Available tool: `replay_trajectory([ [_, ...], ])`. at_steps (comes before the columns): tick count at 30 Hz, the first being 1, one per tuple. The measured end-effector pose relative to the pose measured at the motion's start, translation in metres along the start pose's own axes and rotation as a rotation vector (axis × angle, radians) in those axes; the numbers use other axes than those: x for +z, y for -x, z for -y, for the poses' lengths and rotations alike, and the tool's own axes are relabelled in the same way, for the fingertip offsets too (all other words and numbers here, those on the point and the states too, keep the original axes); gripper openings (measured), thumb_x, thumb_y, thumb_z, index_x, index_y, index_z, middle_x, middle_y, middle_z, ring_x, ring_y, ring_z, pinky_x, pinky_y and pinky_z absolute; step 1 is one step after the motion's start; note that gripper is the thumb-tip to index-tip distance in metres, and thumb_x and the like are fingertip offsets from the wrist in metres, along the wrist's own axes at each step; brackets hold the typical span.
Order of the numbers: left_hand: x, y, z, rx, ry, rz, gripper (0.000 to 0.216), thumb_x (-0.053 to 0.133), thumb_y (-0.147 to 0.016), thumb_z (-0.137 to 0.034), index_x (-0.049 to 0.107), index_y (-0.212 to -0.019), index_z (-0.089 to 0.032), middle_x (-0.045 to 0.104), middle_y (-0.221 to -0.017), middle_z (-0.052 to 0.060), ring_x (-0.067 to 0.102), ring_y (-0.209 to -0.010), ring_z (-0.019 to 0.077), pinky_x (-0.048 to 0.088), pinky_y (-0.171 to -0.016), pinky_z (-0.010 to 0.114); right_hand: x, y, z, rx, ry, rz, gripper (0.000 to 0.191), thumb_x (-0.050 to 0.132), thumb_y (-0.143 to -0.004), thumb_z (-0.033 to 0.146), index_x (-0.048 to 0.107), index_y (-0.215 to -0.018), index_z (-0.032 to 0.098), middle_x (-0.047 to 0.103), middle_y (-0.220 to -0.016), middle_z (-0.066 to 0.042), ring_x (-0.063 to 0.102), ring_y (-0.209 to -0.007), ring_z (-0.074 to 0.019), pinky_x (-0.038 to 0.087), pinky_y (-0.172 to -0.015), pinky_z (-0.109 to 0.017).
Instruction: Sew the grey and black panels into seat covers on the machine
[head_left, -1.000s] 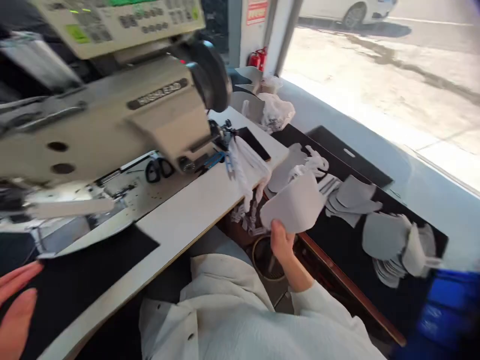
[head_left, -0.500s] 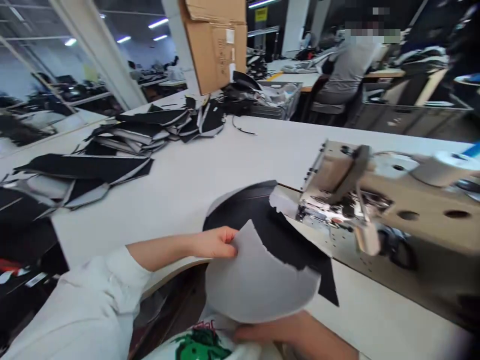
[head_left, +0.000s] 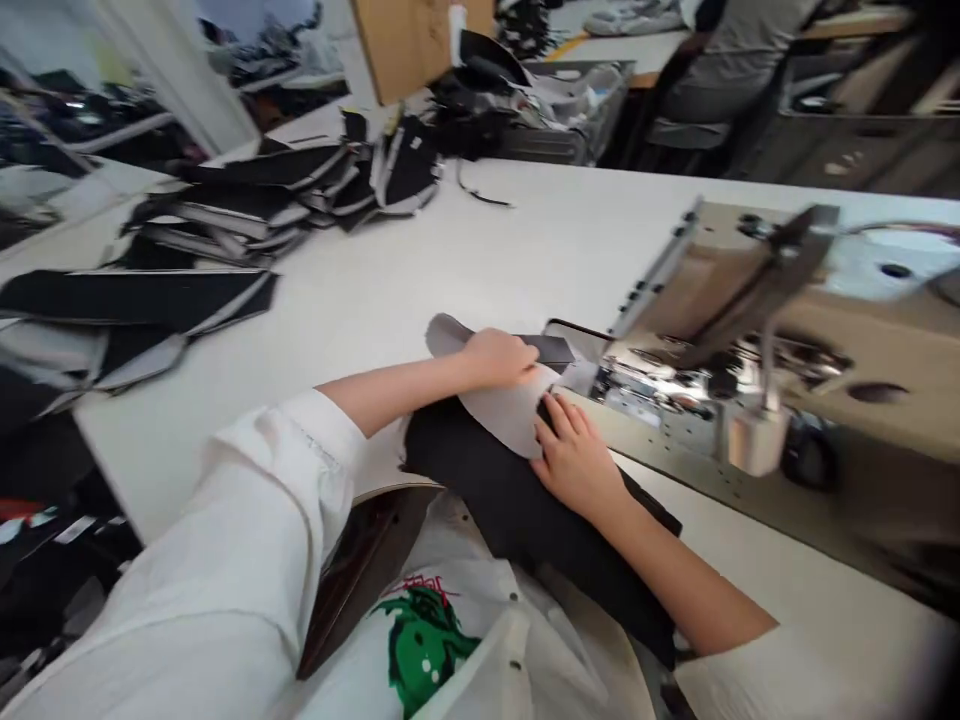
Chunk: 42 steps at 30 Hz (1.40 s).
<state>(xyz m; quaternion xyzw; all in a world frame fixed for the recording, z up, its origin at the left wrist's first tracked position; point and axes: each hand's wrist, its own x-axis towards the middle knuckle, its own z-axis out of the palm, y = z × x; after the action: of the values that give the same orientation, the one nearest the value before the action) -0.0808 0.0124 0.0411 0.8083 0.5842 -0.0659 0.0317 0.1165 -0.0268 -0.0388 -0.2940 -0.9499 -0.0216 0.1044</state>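
A curved grey fabric piece point(head_left: 504, 408) lies on top of a long black fabric piece point(head_left: 517, 510) on the white table point(head_left: 480, 260), just left of the sewing machine point(head_left: 757, 340). My left hand point(head_left: 496, 358) rests on the grey piece's far edge with its fingers curled over it. My right hand point(head_left: 574, 455) lies flat with fingers spread, pressing down where the grey piece meets the black one. The black piece hangs over the table's near edge toward my lap.
Stacks of black and grey cut pieces point(head_left: 225, 210) cover the table's left and far side. A cardboard box point(head_left: 409, 40) stands behind them. Another person point(head_left: 720, 60) sits at a bench at the back right.
The grey piece, held up in the air half a second ago, now lies on the black piece by the machine. Both hands have come down onto it.
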Motion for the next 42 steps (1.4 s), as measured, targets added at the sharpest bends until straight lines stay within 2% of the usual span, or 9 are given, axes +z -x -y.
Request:
replay_trajectory([
  [6, 0.029, -0.053, -0.011, -0.036, 0.052, 0.120, 0.045, 0.031, -0.094, -0.046, 0.064, -0.096, -0.016, 0.067, -0.096, 0.011, 0.062, -0.087, 0.0239, 0.044, -0.072, 0.031, -0.019, 0.046, -0.010, 0.055, -0.118, 0.034, 0.039, 0.047, -0.092, 0.037, 0.059, -0.122, 0.015, 0.047, -0.138, -0.018, 0.037, -0.131, -0.0324, 0.036, -0.103, -0.049],
  [12, 0.034, -0.057, -0.036, 0.155, -0.155, -0.130, 0.033, 0.032, -0.093, -0.020, 0.061, -0.108, -0.013, 0.058, -0.112, 0.017, 0.051, -0.110, 0.0297, 0.039, -0.089, 0.041, -0.021, 0.058, -0.028, 0.014, -0.203, 0.022, 0.036, 0.049, -0.091, 0.031, 0.060, -0.123, 0.017, 0.060, -0.117, -0.015, 0.044, -0.123, -0.0302, 0.042, -0.096, -0.044],
  [15, 0.031, -0.038, -0.042, 0.183, -0.083, 0.014, 0.037, 0.030, -0.093, -0.019, 0.055, -0.121, -0.014, 0.055, -0.116, 0.015, 0.052, -0.107, 0.0268, 0.042, -0.086, 0.038, -0.024, 0.066, -0.042, -0.094, -0.233, 0.007, 0.032, 0.044, -0.093, 0.027, 0.064, -0.117, 0.017, 0.064, -0.106, -0.012, 0.049, -0.117, -0.0274, 0.043, -0.094, -0.041],
  [18, 0.027, -0.011, -0.044, 0.271, 0.035, 0.181, 0.064, 0.046, -0.088, -0.051, 0.036, -0.140, -0.015, 0.039, -0.139, 0.017, 0.040, -0.123, 0.0320, 0.038, -0.096, 0.041, -0.028, 0.076, -0.051, -0.142, -0.229, 0.011, 0.031, 0.041, -0.095, 0.025, 0.064, -0.116, 0.020, 0.064, -0.107, -0.009, 0.049, -0.116, -0.0258, 0.041, -0.091, -0.038],
  [20, 0.027, 0.001, -0.045, 0.350, 0.053, 0.264, 0.090, 0.053, -0.078, -0.064, 0.022, -0.146, -0.015, 0.018, -0.152, 0.018, 0.021, -0.135, 0.0375, 0.027, -0.105, 0.048, -0.030, 0.078, -0.048, -0.093, -0.175, 0.036, 0.031, 0.042, -0.094, 0.027, 0.063, -0.117, 0.023, 0.062, -0.106, -0.010, 0.053, -0.106, -0.0256, 0.042, -0.082, -0.037],
  [22, 0.030, 0.004, -0.045, 0.376, 0.051, 0.286, 0.093, 0.055, -0.077, -0.060, 0.015, -0.148, -0.016, 0.008, -0.155, 0.017, 0.011, -0.139, 0.0380, 0.020, -0.107, 0.052, -0.031, 0.076, -0.041, 0.018, -0.101, 0.086, 0.030, 0.043, -0.094, 0.030, 0.063, -0.114, 0.024, 0.061, -0.099, -0.011, 0.056, -0.087, -0.0229, 0.040, -0.067, -0.032],
  [27, 0.034, -0.007, -0.045, 0.438, 0.078, 0.200, 0.081, 0.052, -0.075, -0.037, 0.021, -0.147, -0.017, 0.015, -0.155, 0.013, 0.020, -0.134, 0.0353, 0.024, -0.105, 0.051, -0.031, 0.068, -0.022, 0.257, -0.037, 0.238, 0.032, 0.042, -0.094, 0.040, 0.060, -0.115, 0.024, 0.059, -0.079, -0.006, 0.054, -0.062, -0.0168, 0.023, -0.048, -0.028],
  [33, 0.031, -0.008, -0.047, 0.473, 0.104, 0.194, 0.075, 0.048, -0.075, -0.033, 0.027, -0.144, -0.014, 0.020, -0.154, 0.012, 0.026, -0.129, 0.0347, 0.027, -0.104, 0.047, -0.033, 0.070, -0.019, 0.291, -0.067, 0.252, 0.031, 0.036, -0.097, 0.037, 0.061, -0.106, 0.022, 0.064, -0.077, -0.005, 0.059, -0.064, -0.0173, 0.023, -0.049, -0.028],
  [42, 0.029, -0.014, -0.048, 0.514, 0.116, 0.191, 0.069, 0.040, -0.076, -0.024, 0.031, -0.143, -0.014, 0.021, -0.153, 0.012, 0.028, -0.129, 0.0327, 0.028, -0.105, 0.047, -0.032, 0.072, -0.019, 0.328, -0.053, 0.269, 0.043, 0.036, -0.097, 0.039, 0.048, -0.136, 0.025, 0.065, -0.077, -0.006, 0.063, -0.066, -0.0193, 0.023, -0.047, -0.029],
])
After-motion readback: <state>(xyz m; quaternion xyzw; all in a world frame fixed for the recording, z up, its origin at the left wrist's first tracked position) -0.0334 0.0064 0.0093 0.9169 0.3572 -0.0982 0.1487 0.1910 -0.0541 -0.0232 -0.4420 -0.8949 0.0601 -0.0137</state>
